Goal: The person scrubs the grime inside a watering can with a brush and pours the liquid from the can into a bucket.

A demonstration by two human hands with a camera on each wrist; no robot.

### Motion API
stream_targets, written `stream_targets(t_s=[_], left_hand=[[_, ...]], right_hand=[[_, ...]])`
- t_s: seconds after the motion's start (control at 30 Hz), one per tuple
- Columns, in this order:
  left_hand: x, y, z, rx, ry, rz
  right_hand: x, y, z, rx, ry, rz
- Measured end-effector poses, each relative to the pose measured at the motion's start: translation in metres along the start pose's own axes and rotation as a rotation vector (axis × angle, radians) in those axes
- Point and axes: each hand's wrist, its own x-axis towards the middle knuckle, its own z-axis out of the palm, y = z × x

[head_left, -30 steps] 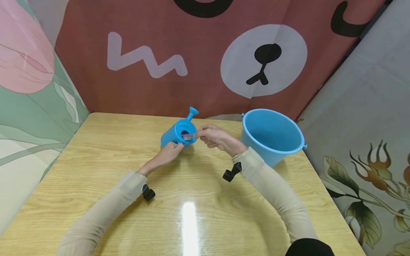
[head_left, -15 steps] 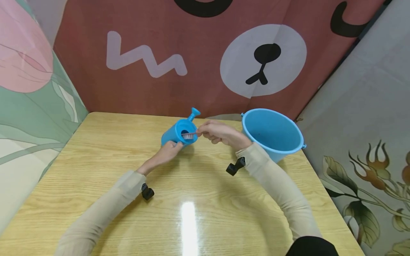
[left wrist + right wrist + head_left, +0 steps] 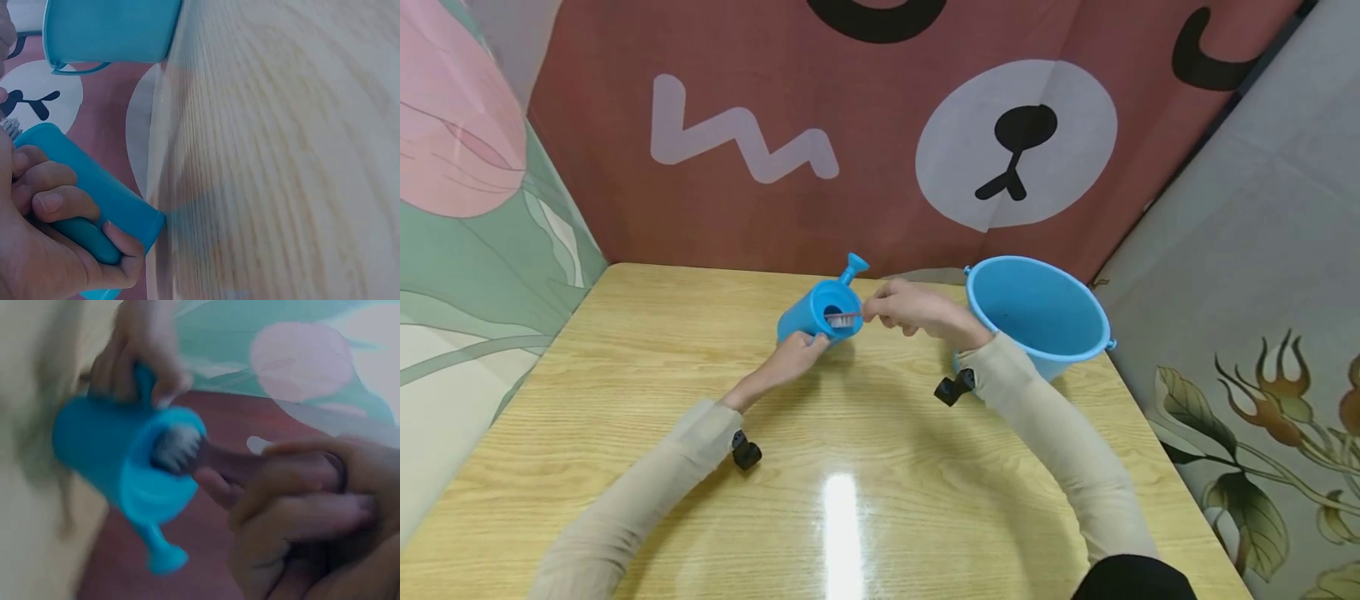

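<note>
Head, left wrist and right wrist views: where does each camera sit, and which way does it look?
Head: on the person's head, looking forward and down at the table; left hand, right hand and sleeves show.
Left wrist: on that wrist, looking past the left hand at the watering can and bucket, picture turned sideways.
Right wrist: on that wrist, looking past the right hand and brush towards the watering can; both hands show.
Shared: head and right wrist both show the brush at the watering can's opening.

Brush [image 3: 842, 320] at the mouth [image 3: 153, 490] of the watering can [image 3: 801, 318], bucket [image 3: 1037, 308] rightward on the table [image 3: 925, 517]
</note>
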Motion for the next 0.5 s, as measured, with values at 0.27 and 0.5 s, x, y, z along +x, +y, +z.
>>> stream_targets(t_s=[0.27, 0.5], left_hand=[[0.001, -0.001, -0.003, -0.019, -0.027, -0.043], [0.003, 0.000, -0.002, -0.024, -0.017, -0.045]], right_hand=[[-0.006, -0.017, 0.024, -0.811, 0.250, -0.148], [-0.001, -0.005, 0.032, -0.947, 0.424, -0.297]])
